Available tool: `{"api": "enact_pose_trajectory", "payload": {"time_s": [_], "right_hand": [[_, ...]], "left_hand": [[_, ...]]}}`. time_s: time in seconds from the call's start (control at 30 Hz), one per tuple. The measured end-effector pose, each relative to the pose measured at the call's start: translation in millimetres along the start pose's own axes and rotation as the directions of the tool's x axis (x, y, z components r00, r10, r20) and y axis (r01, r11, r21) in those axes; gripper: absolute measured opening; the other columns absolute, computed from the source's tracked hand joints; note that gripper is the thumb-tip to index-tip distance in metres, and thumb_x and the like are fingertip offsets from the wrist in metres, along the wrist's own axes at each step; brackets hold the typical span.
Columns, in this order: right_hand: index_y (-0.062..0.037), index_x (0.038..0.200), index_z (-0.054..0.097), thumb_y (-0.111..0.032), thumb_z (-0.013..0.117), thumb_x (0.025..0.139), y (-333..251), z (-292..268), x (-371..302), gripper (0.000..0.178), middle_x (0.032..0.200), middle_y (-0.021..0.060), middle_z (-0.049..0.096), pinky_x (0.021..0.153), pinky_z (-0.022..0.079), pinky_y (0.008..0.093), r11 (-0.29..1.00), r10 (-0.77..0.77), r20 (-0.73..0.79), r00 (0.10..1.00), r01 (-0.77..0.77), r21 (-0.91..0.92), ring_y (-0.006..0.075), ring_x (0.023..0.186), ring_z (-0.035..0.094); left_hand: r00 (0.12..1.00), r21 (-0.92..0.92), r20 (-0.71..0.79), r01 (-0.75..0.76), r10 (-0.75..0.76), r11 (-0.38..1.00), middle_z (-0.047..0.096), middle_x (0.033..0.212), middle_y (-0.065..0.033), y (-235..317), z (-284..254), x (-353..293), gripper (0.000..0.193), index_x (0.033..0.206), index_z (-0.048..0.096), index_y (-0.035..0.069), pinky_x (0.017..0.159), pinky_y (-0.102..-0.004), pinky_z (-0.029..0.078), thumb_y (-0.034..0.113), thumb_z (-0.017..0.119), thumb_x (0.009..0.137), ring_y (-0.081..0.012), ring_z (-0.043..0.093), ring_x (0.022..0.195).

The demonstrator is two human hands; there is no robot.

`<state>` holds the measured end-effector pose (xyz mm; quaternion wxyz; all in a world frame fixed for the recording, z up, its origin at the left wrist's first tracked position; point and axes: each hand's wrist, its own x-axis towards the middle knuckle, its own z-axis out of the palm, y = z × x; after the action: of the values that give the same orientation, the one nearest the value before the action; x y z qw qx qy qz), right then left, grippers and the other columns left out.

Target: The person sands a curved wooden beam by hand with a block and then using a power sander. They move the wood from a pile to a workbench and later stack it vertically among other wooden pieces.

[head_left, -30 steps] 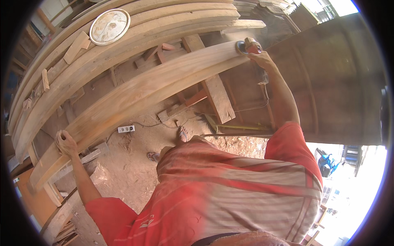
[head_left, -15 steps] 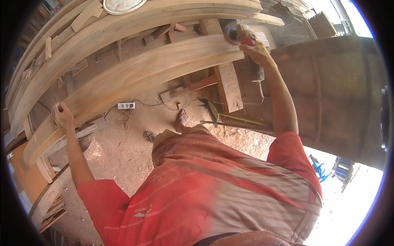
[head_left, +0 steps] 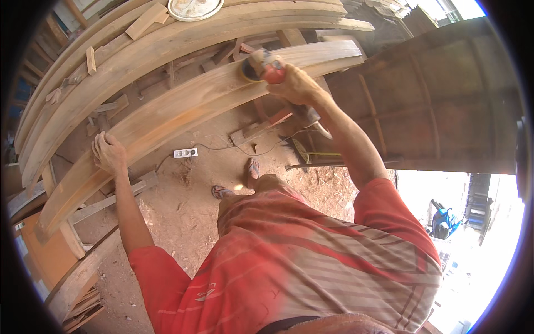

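Note:
A long, curved wooden beam (head_left: 183, 106) arches across in front of me, its upper face pale and smooth. My right hand (head_left: 297, 86) is closed round an angle grinder (head_left: 272, 67) with a red and tan head. The grinder's disc lies against the beam's upper face, right of the middle; the grip is partly hidden by my hand and forearm. Toward the beam's left end, my left hand (head_left: 109, 153) holds the beam, its fingers bent over the top face.
More curved beams (head_left: 150, 53) lie stacked beyond, with wood offcuts and a round white lid (head_left: 194, 8) on top. A power strip (head_left: 185, 152) and cord lie on the dirt floor by my sandalled feet. A large dark panel (head_left: 428, 100) stands at right.
My right hand has brought the grinder leftward along the beam, away from its right end. My left hand stays on the beam's left part, its fingers straighter. The whole view has shifted slightly.

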<state>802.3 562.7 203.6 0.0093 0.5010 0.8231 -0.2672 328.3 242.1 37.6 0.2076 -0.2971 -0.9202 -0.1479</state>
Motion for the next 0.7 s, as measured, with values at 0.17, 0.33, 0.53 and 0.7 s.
{"api": "enact_pose_trajectory", "payload": {"time_s": [0.17,0.33,0.53,0.7], "right_hand": [[-0.0003,0.120,0.072,-0.042,0.078,0.077,148,-54,14,0.060,0.111,0.0237,0.074,0.093,0.055,0.0424,0.974,0.219,-0.124,0.968,-0.208,0.092,0.0329,0.105,0.072],[-0.0043,0.097,0.078,-0.042,0.078,0.076,232,-96,20,0.043,0.082,0.0040,0.070,0.075,0.051,0.0322,0.904,0.400,-0.176,0.899,-0.356,0.238,0.0141,0.080,0.064],[0.0038,0.117,0.069,-0.041,0.077,0.080,88,-43,14,0.059,0.108,0.0232,0.074,0.095,0.051,0.0444,0.992,0.117,-0.036,0.992,-0.116,0.041,0.0342,0.103,0.070],[-0.0007,0.116,0.065,-0.030,0.072,0.088,82,-6,5,0.041,0.094,0.0105,0.067,0.079,0.051,0.0403,0.896,-0.364,-0.004,0.932,0.351,0.270,0.0225,0.089,0.064]], "left_hand": [[0.994,-0.018,0.027,0.103,-0.102,0.995,0.065,0.141,-0.0042,39,-22,-4,0.046,0.128,0.070,0.012,0.115,-0.0530,0.036,0.042,0.045,0.103,-0.0302,0.050,0.140],[0.992,0.035,0.038,0.123,-0.124,0.992,0.065,0.141,-0.0030,44,-17,2,0.048,0.127,0.070,0.013,0.114,-0.0555,0.036,0.045,0.045,0.102,-0.0274,0.050,0.141],[0.998,0.024,-0.029,0.058,-0.058,0.998,0.067,0.136,-0.0112,-6,4,-1,0.044,0.124,0.070,0.008,0.109,-0.0492,0.043,0.038,0.048,0.101,-0.0314,0.059,0.127],[0.981,-0.440,0.102,0.191,-0.162,0.877,0.051,0.153,-0.0194,27,-20,-6,0.059,0.152,0.046,0.003,0.120,-0.0455,0.033,0.041,0.051,0.106,-0.0354,0.043,0.146]]}}
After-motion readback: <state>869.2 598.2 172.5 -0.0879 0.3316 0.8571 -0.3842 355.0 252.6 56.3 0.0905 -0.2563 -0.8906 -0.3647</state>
